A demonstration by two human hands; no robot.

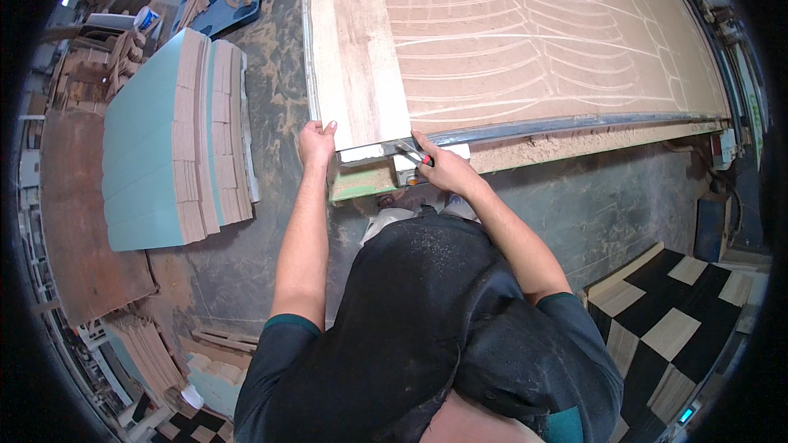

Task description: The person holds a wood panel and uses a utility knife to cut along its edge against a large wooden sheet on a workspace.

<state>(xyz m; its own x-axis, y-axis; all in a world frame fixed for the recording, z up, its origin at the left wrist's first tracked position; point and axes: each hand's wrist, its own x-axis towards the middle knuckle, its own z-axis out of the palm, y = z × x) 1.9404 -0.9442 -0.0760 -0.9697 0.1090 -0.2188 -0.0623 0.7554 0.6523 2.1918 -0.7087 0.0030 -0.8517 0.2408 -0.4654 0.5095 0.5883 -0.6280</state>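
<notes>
A light wood-grain panel [357, 57] lies on the near left corner of a large machine bed. My left hand [316, 143] grips the panel's near left corner. My right hand [439, 168] holds a small tool with a red handle and a metal blade [413, 152], its tip at the panel's near right corner. The bed carries a big brown board [558, 33] cut with curved lines.
A stack of teal-faced boards [176, 139] stands on the dusty floor at left. A brown sheet [78, 213] lies beside it. A checkered black and wood panel [673, 336] sits at lower right. Sawdust lines the bed's front edge [574, 143].
</notes>
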